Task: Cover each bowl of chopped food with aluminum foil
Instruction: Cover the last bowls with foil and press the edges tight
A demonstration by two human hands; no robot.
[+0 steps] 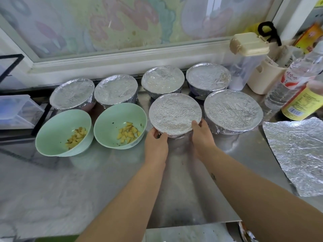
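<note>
Foil [233,109] covers six bowls [162,79]; left hand [155,141] and right hand [202,135] grip the front bowl [174,112]; two green bowls [63,131] [120,125], nine o'clock, lie uncovered.

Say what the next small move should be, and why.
Probably release the foil-covered bowl, which the left hand and right hand grip at its rim; its foil already looks snug. Then reach for the loose foil sheet on the right, since two green bowls of chopped yellow food are uncovered.

No text reads clearly; water bottle [291,79] label shows red, perhaps Chinese, characters.
</note>
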